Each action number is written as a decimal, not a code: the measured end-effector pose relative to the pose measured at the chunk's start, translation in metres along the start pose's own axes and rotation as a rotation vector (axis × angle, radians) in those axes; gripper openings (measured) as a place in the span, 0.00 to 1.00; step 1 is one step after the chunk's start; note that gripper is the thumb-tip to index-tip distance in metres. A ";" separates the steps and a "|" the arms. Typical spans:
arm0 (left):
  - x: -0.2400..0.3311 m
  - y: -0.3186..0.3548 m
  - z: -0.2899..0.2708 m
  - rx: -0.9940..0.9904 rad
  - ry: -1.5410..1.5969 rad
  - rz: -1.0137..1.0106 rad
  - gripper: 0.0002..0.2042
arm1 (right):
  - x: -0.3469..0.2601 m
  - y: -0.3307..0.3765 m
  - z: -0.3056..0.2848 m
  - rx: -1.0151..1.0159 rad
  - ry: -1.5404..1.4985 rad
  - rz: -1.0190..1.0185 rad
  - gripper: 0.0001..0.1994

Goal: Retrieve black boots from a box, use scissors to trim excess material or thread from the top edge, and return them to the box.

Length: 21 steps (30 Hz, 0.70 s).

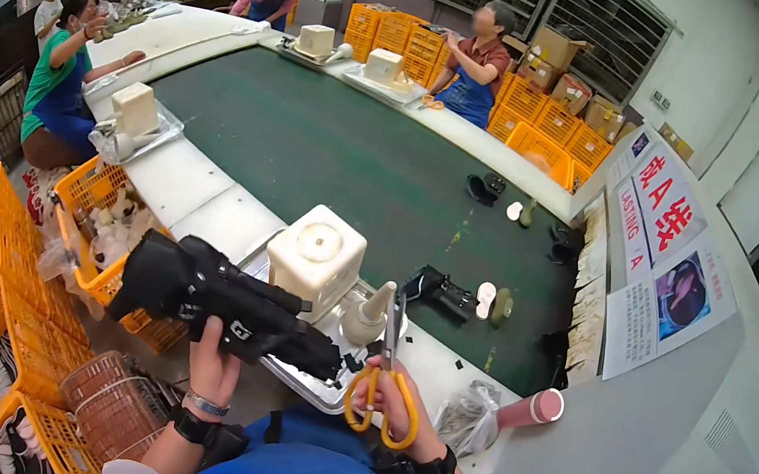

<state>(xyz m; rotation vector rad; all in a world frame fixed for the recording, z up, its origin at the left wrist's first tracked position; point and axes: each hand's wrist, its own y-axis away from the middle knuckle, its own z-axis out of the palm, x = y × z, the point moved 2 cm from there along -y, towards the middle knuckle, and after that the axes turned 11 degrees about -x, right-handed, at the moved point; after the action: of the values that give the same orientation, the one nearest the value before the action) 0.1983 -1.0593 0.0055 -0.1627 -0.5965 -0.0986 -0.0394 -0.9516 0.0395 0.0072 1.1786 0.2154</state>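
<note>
My left hand (214, 370) is closed from below around a black boot upper (222, 296), apparently fabric, with straps and a small white mark. The upper lies sideways, and its narrow end points toward my right hand (393, 404). That hand grips scissors by their yellow handles (409, 423), fingers through the loops, with the metal blades pointing up and away from me. Just beyond the upper, a white block-shaped container (316, 251) and a pale cone-nozzled bottle (366, 316) stand on a metal tray (316, 393). The upper hides part of this tray.
A dark green conveyor belt (315, 144) carries black boots (441, 294), white insoles (486, 300) and olive lasts (502, 307). Right of me are a plastic bag (470, 415) and a pink cylinder (532, 408). Orange crates (17, 336) and a woven basket (116, 404) stand left. Several people work around the belt.
</note>
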 end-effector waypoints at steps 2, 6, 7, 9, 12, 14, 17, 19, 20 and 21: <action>-0.002 0.001 0.005 -0.196 -0.261 0.142 0.21 | -0.001 -0.011 0.004 -0.015 0.021 0.068 0.17; 0.002 -0.019 0.035 -0.560 -0.602 0.401 0.18 | -0.007 -0.029 0.009 -0.286 -0.266 0.077 0.24; 0.001 -0.028 0.048 -0.679 -0.727 0.481 0.16 | -0.008 -0.037 0.001 -0.555 -0.558 -0.025 0.26; -0.002 -0.044 0.071 -0.909 -0.993 0.612 0.14 | -0.025 -0.046 -0.001 -0.442 -0.559 -0.034 0.30; 0.026 -0.038 0.117 -1.419 -1.337 0.993 0.12 | -0.056 -0.050 0.006 -0.223 -0.153 -0.024 0.34; 0.025 -0.032 0.122 -1.611 -1.339 1.157 0.16 | -0.041 -0.059 -0.025 -0.170 -0.074 0.001 0.32; 0.011 -0.024 0.104 -1.640 -1.379 1.295 0.15 | -0.059 -0.051 0.018 -0.279 0.019 -0.061 0.20; 0.006 -0.018 0.100 -1.633 -1.370 1.286 0.16 | -0.050 -0.051 0.019 -0.220 0.005 -0.040 0.19; 0.006 -0.020 0.096 -1.639 -1.366 1.278 0.16 | -0.046 -0.055 0.018 -0.215 -0.002 -0.039 0.19; 0.005 -0.019 0.091 -1.591 -1.397 1.252 0.16 | -0.042 -0.057 0.016 -0.183 0.034 -0.031 0.19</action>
<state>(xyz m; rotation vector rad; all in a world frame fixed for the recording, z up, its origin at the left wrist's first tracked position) 0.1496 -1.0621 0.0845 -2.2407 -1.5620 0.8811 -0.0301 -1.0131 0.0773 -0.1758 1.1882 0.2966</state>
